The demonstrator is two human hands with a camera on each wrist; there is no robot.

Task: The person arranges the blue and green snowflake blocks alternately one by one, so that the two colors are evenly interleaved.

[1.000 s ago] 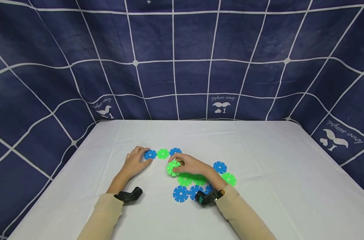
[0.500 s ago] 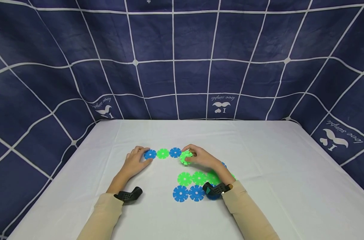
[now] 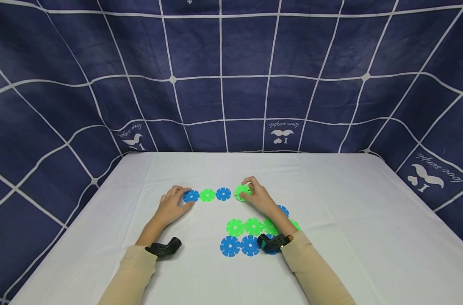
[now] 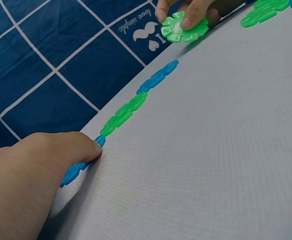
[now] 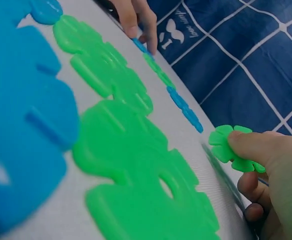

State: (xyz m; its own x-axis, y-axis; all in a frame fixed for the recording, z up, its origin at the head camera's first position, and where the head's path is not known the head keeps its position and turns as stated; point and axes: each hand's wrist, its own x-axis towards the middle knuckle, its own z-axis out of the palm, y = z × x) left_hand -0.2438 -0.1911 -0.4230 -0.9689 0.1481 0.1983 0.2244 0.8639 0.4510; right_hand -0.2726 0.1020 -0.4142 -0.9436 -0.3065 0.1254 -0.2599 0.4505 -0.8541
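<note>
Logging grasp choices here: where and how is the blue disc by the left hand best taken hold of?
I'd pinch the blue disc across its near and far rim, coming from the person's left. It's thin and lies flat on the white cloth, with the next green disc close on its right; the left hand spans it that way.

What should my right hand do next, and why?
Probably lower the green disc in your right hand onto the white cloth, just right of the far row's rightmost blue disc: it is held above the cloth, and the row runs blue, green, blue.
</note>
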